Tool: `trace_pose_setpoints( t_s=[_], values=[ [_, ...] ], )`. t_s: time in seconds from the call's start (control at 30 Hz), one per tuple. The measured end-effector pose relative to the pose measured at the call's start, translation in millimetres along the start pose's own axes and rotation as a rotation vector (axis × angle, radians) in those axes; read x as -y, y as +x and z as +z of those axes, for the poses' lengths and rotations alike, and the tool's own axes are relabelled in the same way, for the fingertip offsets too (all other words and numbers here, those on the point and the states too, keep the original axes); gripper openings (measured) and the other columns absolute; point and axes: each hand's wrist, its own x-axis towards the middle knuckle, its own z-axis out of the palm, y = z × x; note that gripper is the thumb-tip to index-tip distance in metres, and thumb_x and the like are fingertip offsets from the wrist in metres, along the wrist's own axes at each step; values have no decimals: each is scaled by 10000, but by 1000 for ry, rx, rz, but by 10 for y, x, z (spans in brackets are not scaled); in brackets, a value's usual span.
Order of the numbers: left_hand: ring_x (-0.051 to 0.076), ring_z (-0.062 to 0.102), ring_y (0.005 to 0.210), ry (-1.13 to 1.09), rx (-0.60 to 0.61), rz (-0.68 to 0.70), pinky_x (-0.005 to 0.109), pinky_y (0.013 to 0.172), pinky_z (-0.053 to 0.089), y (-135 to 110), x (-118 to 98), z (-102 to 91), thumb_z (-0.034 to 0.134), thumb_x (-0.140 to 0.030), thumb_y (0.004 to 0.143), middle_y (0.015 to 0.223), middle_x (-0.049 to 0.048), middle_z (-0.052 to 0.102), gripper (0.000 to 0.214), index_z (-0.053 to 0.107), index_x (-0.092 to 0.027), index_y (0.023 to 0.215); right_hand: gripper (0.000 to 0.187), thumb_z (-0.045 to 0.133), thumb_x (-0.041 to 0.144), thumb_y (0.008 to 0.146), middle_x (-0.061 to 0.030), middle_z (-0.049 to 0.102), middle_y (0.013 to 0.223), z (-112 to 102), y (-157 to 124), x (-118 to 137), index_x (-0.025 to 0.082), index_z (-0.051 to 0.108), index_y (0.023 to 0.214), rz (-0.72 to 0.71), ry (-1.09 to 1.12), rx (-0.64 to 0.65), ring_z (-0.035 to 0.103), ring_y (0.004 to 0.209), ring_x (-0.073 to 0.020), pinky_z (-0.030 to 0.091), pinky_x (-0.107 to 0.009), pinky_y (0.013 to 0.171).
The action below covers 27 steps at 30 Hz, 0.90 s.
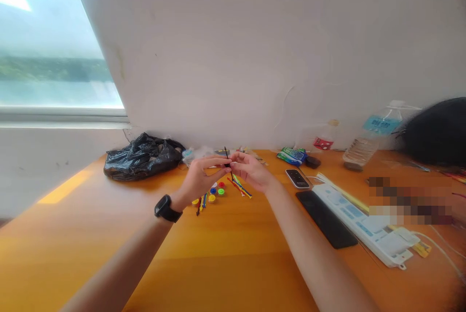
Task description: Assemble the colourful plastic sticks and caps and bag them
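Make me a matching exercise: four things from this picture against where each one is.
1. thin black rod
2. black wristwatch
3. white power strip
4. black plastic bag

A. beside the black smartphone
B. on the table, near the wall at the left
C. in the fingers of the left hand
D. around the left wrist

Pairs: 1-C, 2-D, 3-A, 4-B

Discs (211, 199) lie between the bag (145, 159) and phone (325, 220).

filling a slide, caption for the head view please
Left hand and right hand meet at a thin black stick above a wooden table with colorful discs.
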Motion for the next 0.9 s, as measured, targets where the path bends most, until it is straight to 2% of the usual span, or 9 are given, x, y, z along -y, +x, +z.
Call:
trace_pose_setpoints(
  t_s=[0.1, 0.2, 0.33, 0.4, 0.47, 0.57, 0.67, 0.8, 0.9],
  values=[
    [186, 763, 904, 43, -10, -28, 297, 848, 620, 2, 21, -42, 740, -273, 938, 1036, 40, 802, 189, 763, -225, 1119, 249, 829, 373, 806, -27, 706, 930, 79, 39, -31, 187, 727, 936, -11, -136, -35, 640, 823, -146, 511, -284, 790],
    [173, 753, 909, 59, 6, -54, 279, 841, 603, 10, 24, -122, 765, -270, 911, 1030, 34, 788, 237, 671, -214, 1122, 213, 739, 357, 871, -10, 689, 855, 133, 42, 2, 194, 742, 1010, -75, -328, -71, 570, 705, -120, 459, -252, 652],
    [162, 730, 899, 147, 88, -59, 273, 823, 561, 26, -33, -195, 758, -246, 906, 1007, 2, 777, 282, 570, -235, 1116, 288, 744, 318, 863, -33, 731, 953, 190, 18, 48, 207, 694, 1123, -135, -361, -76, 619, 735, -131, 489, -251, 647],
    [155, 710, 863, 177, 150, -57, 265, 790, 535, 35, -78, -212, 732, -226, 918, 960, -19, 767, 282, 527, -241, 1111, 310, 749, 313, 857, -44, 741, 981, 203, 12, 47, 209, 673, 1139, -113, -353, -71, 634, 707, -132, 511, -260, 633],
    [150, 693, 843, 197, 208, -46, 256, 762, 511, 42, -115, -221, 695, -205, 937, 950, -24, 754, 250, 512, -241, 1104, 309, 733, 313, 867, -40, 738, 919, 200, 10, 40, 203, 668, 1149, -75, -375, -48, 633, 646, -133, 515, -265, 596],
    [151, 686, 861, 237, 261, -22, 249, 748, 497, 46, -133, -230, 665, -177, 941, 1002, -8, 742, 209, 547, -236, 1104, 300, 703, 301, 884, -22, 721, 804, 178, 8, 34, 200, 672, 1164, -50, -435, -8, 652, 615, -148, 509, -263, 570],
    [159, 686, 869, 252, 256, -7, 256, 769, 504, 44, -119, -229, 675, -172, 924, 982, -1, 740, 179, 613, -228, 1083, 269, 677, 278, 881, -6, 707, 763, 166, 3, 37, 207, 656, 1139, -54, -440, -3, 650, 604, -149, 501, -258, 569],
    [157, 682, 853, 195, 242, 39, 267, 811, 524, 49, -130, -199, 666, -142, 905, 954, 15, 745, 198, 711, -217, 1082, 195, 663, 258, 849, 20, 688, 788, 177, -7, 26, 221, 583, 1023, -58, -341, 60, 541, 539, -95, 420, -224, 528],
    [145, 686, 816, 133, 242, 25, 251, 789, 542, 56, -148, -173, 669, -129, 883, 935, 25, 744, 189, 758, -202, 1033, 205, 647, 292, 852, 56, 623, 744, 161, -9, -19, 233, 538, 1016, -3, -298, 108, 454, 520, -79, 349, -209, 509]
  ],
)
